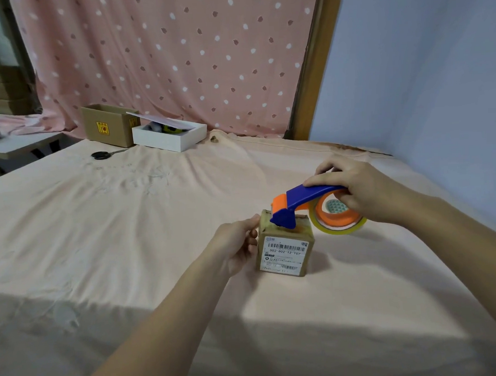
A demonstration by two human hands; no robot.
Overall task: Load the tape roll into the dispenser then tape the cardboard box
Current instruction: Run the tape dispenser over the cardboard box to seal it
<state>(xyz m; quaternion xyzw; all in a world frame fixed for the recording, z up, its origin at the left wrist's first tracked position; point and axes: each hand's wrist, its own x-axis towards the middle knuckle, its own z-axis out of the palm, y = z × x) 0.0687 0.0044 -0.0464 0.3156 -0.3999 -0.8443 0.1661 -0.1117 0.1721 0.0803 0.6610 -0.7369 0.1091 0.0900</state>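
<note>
A pink dotted curtain [175, 55] hangs behind a wide table draped in a peach cloth [127, 224], with a pale blue wall [423, 75] to the right. At the far edge stand two boxes side by side: an open brown carton [108, 125] and a white box [169, 137] whose contents are half hidden under a sheet and hard to make out. One pair of black scissors [101, 155] lies just in front of them.

Near the middle-right stands a single small cardboard box [285, 249] bearing a barcode label. The left hand [238, 246] steadies it, fingers curled against its left side. The right hand [360, 192] is closed around the blue handle of the tape dispenser [300, 202], whose orange-and-blue head rests on the box top. One tape roll [338, 214] sits loaded in the dispenser, partly covered by the right hand; whether tape is already stuck to the box cannot be made out.
</note>
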